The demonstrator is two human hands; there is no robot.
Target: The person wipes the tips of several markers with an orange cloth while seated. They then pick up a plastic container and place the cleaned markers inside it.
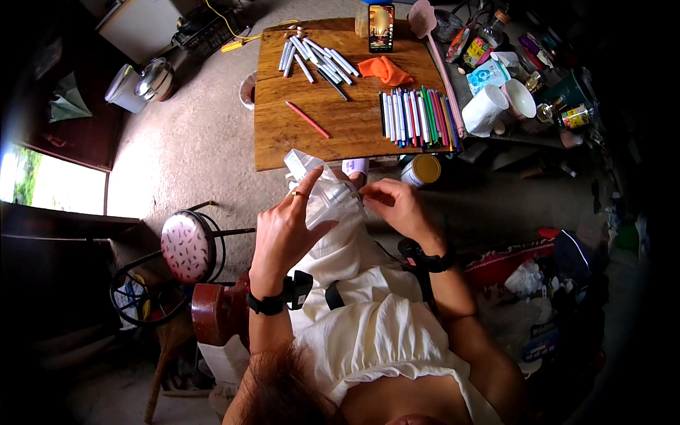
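My left hand (284, 228) holds a clear plastic case (321, 194) above my lap, thumb and index finger spread along it; what lies inside is hard to make out. At the case's right end is my right hand (396, 204), its fingertips pinched together, and whether they grip something small cannot be told. On the wooden table (350, 149) in front, white-barrelled markers (324, 58) lie in a loose heap. A row of pens and markers (419, 119) fills the near right corner. A single red pencil (308, 119) rests apart from both, and an orange cloth (383, 71) is crumpled behind the row.
A phone (381, 29) stands at the table's far edge. Beside it, a pink fly swatter (443, 74) runs down the right edge. Cups (483, 111) and bottles crowd the right-hand surface. A can (421, 170) is below the table; a round-seated stool (188, 247) stands left.
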